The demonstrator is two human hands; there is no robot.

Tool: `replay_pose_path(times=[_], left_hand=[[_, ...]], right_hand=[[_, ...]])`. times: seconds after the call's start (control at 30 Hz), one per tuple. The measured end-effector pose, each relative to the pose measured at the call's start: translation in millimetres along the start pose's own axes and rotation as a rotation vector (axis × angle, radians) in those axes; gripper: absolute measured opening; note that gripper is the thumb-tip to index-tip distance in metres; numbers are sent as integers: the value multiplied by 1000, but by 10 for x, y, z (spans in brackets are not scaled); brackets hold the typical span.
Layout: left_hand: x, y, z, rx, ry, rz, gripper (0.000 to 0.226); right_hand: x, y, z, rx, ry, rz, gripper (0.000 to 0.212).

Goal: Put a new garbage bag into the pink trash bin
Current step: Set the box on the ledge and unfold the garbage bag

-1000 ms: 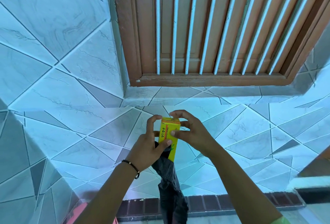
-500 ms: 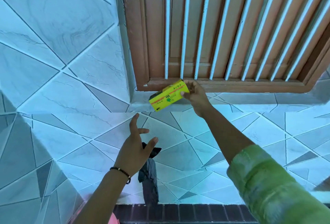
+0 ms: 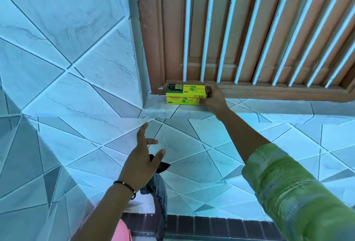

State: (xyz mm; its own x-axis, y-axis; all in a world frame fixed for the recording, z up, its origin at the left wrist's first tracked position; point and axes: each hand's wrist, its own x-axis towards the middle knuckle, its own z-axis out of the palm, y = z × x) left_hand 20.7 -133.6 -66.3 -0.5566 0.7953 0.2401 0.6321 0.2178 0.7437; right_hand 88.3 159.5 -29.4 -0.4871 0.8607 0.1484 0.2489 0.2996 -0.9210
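Right arm in a loose green sleeve (image 3: 288,192) with pale blotches — left arm bare, a dark beaded bracelet (image 3: 125,185) at the wrist.

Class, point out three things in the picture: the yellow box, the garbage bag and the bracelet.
Yellow box (image 3: 185,94): head view, on its front face.
Garbage bag (image 3: 160,187): head view, on the hanging grey folds.
Bracelet (image 3: 125,185): head view, on the beads at the left wrist.
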Motion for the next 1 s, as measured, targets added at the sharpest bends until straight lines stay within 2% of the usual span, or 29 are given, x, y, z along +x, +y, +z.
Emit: replay_pose_path(times=[0.1,0.3,0.4,0.5,0.57,0.67,0.7,0.8,0.87,0.9,0.93,0.97,1.0], left_hand=[[-9,-10,16,3,-6,1,82],[-51,-29,24,8,-30,-2,82],[-50,13,13,4,-29,-5,82],[-46,75,14,-10,2,5,79],[-22,121,29,-31,51,26,72],[4,227,102,-123,113,17,58],[-10,271,139,-166,122,6,52],[-61,394,229,-267,166,-14,41],[-147,473,278,-320,219,-36,35],[-190,506,298,-384,242,-69,33],[-239,547,322,-480,252,-127,30],[-276,578,342,-606,250,-204,28],[-309,604,368,-730,236,-290,25]], right_hand=[[-4,7,34,-61,56,-44,65],[-33,31,49,-102,42,-70,60],[-62,2,-18,-130,45,-66,65],[-355,-86,-76,-90,116,-135,70],[-837,-157,-42,-68,81,-182,55],[-1692,-148,135,57,-199,-150,13],[-1945,-108,190,92,-253,-120,11],[-2485,123,282,229,-193,64,27],[-2761,283,307,270,-191,99,23],[-2866,343,322,210,-247,85,26],[-2947,392,327,124,-315,55,41],[-2968,446,344,17,-342,9,56],[-2965,483,350,-81,-323,-38,63]])
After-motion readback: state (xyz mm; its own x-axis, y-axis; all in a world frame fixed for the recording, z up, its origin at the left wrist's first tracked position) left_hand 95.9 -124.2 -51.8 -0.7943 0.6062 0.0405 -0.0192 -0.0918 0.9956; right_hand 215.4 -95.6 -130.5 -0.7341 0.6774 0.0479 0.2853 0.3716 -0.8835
